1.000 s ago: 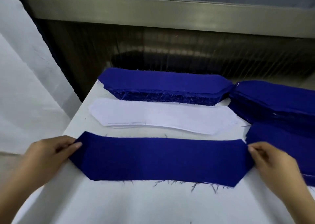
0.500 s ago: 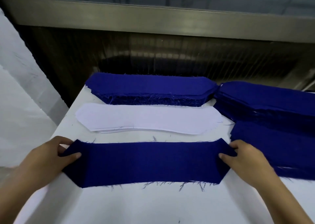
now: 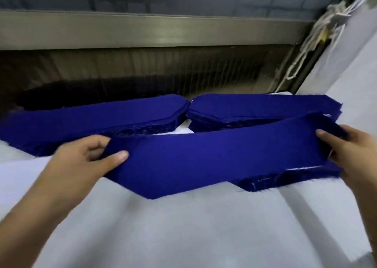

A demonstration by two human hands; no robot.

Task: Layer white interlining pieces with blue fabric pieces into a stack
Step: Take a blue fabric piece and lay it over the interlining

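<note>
Across the frame's middle, the left hand and right hand each hold an end of a blue fabric piece, fingers pinching it, its right end above the lower-right stack (not yet laid down); thick blue piles at the upper left suggest much remains.

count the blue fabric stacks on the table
3 blue fabric stacks: back left, back right, and front right, mostly hidden under the held blue fabric piece.

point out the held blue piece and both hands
blue piece [image 3: 204, 155]: head view, middle of its face
left hand [image 3: 81, 161]: head view, back of the hand
right hand [image 3: 353, 153]: head view, back of the hand
</note>
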